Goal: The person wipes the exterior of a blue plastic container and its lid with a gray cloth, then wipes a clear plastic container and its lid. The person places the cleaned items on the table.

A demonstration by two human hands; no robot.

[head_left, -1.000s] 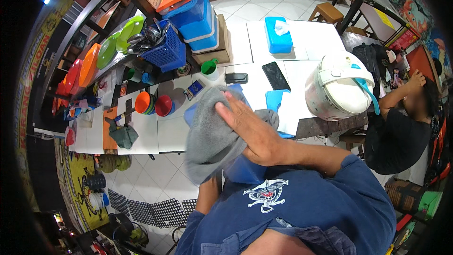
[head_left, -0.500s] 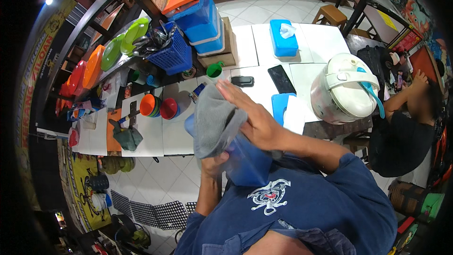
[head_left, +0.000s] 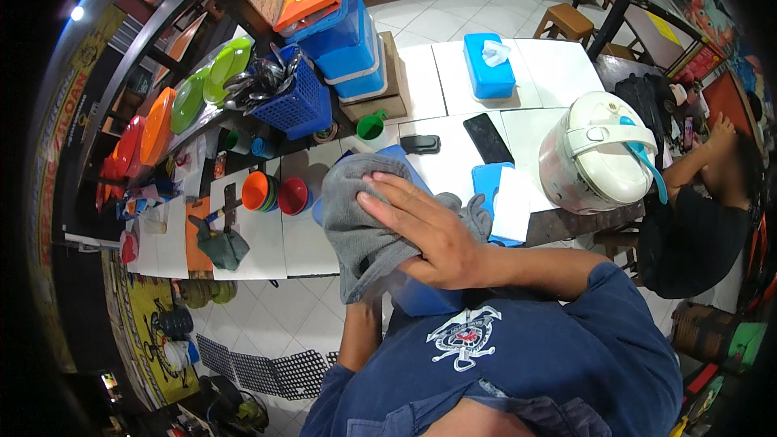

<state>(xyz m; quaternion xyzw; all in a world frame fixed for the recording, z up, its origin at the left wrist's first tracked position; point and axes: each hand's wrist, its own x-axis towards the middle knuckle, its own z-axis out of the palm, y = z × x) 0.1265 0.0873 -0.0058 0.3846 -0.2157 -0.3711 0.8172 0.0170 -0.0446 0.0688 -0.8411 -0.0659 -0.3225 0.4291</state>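
A grey cloth (head_left: 356, 210) is bunched over a blue, partly see-through plastic container (head_left: 429, 299) held up in front of my chest. Fingers slightly parted, my right hand (head_left: 429, 235) presses and holds the cloth against the container. Part of the cloth trails out past the knuckles on the right. Behind the cloth, my left hand is hidden; only the left forearm (head_left: 360, 336) shows, rising underneath toward the container. A blue corner of the container also shows beyond the cloth, over the table.
The white-topped table (head_left: 421, 77) bears a large white rice cooker (head_left: 599, 154), a black phone (head_left: 488, 139), a blue tissue box (head_left: 489, 65), a green cup (head_left: 371, 128) and coloured bowls (head_left: 294, 196). A blue cutlery basket (head_left: 295, 105) stands left. Another person (head_left: 688, 226) sits at right.
My right hand has shifted from the cloth's edge to lie over its face. The cloth now spreads further across the container and hides my left fingers, which showed before.
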